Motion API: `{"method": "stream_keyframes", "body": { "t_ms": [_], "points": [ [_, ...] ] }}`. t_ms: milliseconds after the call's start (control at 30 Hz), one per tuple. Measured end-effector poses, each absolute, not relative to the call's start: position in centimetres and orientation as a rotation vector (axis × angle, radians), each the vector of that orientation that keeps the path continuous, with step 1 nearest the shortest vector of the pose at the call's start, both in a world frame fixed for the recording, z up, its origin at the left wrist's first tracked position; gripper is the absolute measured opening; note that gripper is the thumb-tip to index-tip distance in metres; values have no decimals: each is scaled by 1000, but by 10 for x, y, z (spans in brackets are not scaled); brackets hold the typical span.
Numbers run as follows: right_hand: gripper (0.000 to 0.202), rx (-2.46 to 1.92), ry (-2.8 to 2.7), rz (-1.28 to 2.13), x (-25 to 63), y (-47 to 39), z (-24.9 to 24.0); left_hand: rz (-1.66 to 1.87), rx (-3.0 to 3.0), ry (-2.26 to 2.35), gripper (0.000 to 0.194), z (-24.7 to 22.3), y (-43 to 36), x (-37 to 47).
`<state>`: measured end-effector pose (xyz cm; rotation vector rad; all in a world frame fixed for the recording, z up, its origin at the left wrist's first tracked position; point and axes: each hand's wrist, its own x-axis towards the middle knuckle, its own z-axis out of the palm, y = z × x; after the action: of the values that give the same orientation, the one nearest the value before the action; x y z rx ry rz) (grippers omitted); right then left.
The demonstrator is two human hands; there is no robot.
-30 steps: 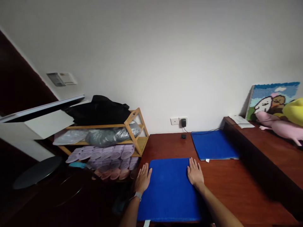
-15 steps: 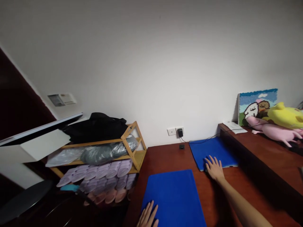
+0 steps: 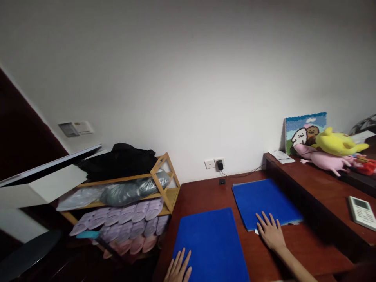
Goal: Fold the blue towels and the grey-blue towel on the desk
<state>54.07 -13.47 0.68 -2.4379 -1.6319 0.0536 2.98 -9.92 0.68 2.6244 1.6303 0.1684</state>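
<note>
Two flat blue rectangles, cloth or mats by their look, lie on the reddish-brown desk. My left hand rests with spread fingers on the left edge of the nearer blue sheet; the picture's bottom edge cuts off part of it. On the front edge of the farther blue sheet lies my right hand, flat, its fingers stretched out. Greyish layers and a small white tab peek out from under that farther sheet.
A raised brown ledge on the right bears plush toys, a dog picture, papers and a white remote. Behind the desk, a black plug trails a cord. Left stands a wooden rack with slippers.
My right hand and the farther blue sheet have come nearer to me, away from the wall. The view has turned a little right, bringing the remote in. My left hand stays on the nearer sheet.
</note>
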Motion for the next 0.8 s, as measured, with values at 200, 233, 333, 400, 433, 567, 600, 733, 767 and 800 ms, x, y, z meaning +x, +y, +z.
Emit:
{"method": "stream_keyframes", "body": {
  "t_ms": [200,233,333,400,433,567,600,733,767,800],
  "points": [
    [63,-2449,-1647,34,517,-228,-3,154,2623,1650,54,29,-115,35],
    [64,-2467,-1633,44,513,-235,-1,149,2629,1649,54,32,-116,36],
    [63,-2458,-1600,74,499,-234,17,121,2616,1653,54,40,-119,40],
    [63,-2370,-1638,114,485,-217,35,103,2598,1649,54,43,-121,42],
    [63,-2306,-1674,142,476,-205,45,99,2592,1645,55,44,-122,42],
    [63,-2122,-1790,285,437,-141,76,122,2587,1635,55,44,-122,39],
    [63,-2112,-1805,321,428,-124,80,138,2584,1635,55,43,-121,40],
    [66,-2142,-1845,424,403,-71,73,295,2587,1636,55,47,-106,64],
    [67,-2157,-1858,437,400,-63,67,337,2595,1623,56,49,-99,78],
    [68,-2174,-1869,440,398,-57,60,367,2603,1599,57,51,-92,96]
  ]
}}
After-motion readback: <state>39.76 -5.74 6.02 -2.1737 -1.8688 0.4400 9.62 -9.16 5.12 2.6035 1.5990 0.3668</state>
